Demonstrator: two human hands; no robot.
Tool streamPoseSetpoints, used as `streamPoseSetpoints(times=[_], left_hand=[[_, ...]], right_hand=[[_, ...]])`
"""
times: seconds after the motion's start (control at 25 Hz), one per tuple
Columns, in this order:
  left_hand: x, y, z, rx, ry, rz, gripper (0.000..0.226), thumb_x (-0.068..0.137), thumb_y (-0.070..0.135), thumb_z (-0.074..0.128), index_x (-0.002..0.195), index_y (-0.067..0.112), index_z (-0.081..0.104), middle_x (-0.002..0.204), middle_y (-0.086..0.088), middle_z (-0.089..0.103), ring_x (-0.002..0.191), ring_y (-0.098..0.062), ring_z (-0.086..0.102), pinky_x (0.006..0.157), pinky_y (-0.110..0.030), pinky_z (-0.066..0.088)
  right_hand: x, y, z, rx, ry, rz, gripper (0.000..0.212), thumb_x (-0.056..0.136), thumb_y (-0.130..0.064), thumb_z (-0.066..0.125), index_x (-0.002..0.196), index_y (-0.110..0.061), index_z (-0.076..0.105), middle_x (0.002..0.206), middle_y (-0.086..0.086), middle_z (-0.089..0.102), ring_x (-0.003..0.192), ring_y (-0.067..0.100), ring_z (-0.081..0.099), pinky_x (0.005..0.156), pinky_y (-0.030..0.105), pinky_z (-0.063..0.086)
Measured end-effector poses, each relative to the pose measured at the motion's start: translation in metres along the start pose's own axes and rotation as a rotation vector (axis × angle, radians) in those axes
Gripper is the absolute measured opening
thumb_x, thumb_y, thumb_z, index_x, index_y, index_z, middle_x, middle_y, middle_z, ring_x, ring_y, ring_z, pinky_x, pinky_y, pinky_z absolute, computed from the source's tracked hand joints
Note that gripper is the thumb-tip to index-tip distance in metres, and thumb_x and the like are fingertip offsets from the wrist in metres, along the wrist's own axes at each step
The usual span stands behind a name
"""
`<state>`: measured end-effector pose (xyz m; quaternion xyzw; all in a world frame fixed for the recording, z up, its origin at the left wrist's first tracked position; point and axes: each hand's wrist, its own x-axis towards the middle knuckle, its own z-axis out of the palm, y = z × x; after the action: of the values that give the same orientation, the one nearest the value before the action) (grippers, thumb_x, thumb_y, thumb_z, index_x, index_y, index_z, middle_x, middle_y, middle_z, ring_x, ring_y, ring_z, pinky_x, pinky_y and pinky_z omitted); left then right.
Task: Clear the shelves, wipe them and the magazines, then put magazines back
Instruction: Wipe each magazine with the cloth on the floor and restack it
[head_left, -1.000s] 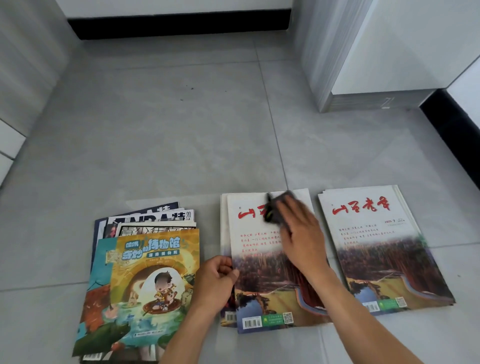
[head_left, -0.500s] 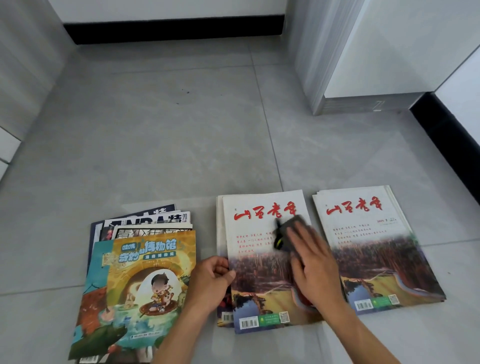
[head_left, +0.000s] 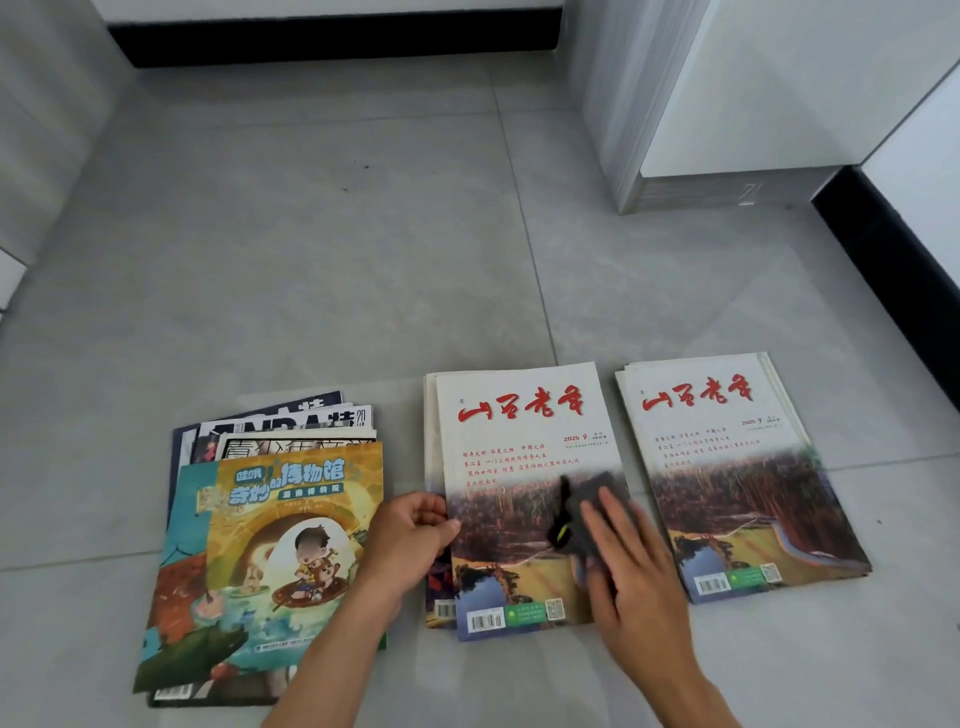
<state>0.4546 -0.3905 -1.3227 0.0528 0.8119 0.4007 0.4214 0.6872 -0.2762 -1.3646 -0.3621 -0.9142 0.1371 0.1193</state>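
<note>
Three magazine piles (head_left: 524, 467), spines running fore-and-aft.

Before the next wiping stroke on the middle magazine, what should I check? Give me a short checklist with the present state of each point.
1. Cloth lies under the right hand, flat on the cover: ok.
2. Left hand grips the left edge of the middle magazine: ok.
3. Magazine is square on the pile beneath it: not ok, the lower ones stick out at the left.
4. Lower right corner of the cover wiped: cannot tell, the hand hides it.
5. Right pile lies apart from the stroke: ok.
6. Left pile is tidy: not ok, it is fanned out.
</note>
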Motion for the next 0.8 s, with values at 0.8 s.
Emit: streamPoseSetpoints(times=[0.8], left_hand=[[0.011,0.000,-0.014,-0.276,-0.159,-0.108,0.034,0.084,-0.017,0.044,0.085,0.001,0.072,0.073,-0.015,0.070,0.064,-0.021,0.066,0.061,-0.028,0.056]], right_hand=[[0.019,-0.044,0.012,0.106,-0.259,-0.552,0.059,0.088,-0.030,0.050,0.145,-0.042,0.042,0.159,-0.021,0.031,0.147,0.012,0.030,0.111,0.036,0.039]])
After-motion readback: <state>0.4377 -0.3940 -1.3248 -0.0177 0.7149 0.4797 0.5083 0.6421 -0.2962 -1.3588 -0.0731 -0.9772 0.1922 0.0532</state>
